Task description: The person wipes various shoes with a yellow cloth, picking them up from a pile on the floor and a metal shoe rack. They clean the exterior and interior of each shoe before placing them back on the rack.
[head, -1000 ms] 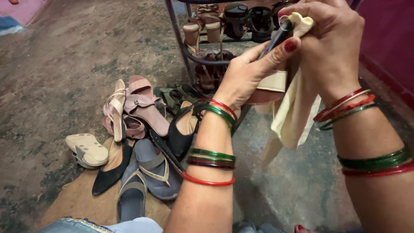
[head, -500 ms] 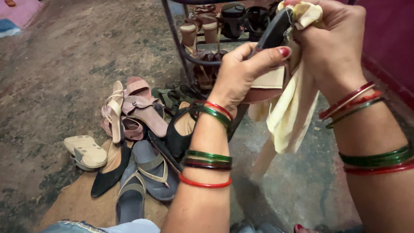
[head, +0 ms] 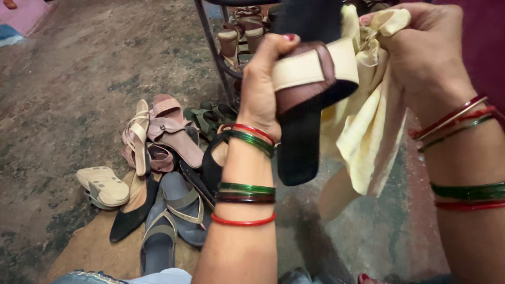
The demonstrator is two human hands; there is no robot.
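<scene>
My left hand (head: 260,89) grips a slide sandal (head: 302,94) with a black sole and cream and brown straps, held upright in front of me. My right hand (head: 426,52) holds a pale yellow cloth (head: 363,131) pressed against the sandal's upper right side; the cloth hangs down below it. Both wrists wear red and green bangles.
On the floor at left lies a pile of footwear (head: 158,173): pink sandals, black flats, grey-blue slippers and a cream sandal turned sole-up. A metal shoe rack (head: 226,58) with more shoes stands behind my hands. A brown mat (head: 100,247) lies under the pile.
The sandal has come closer to the camera and turned so its straps face me. The cloth hand has stayed against its top edge.
</scene>
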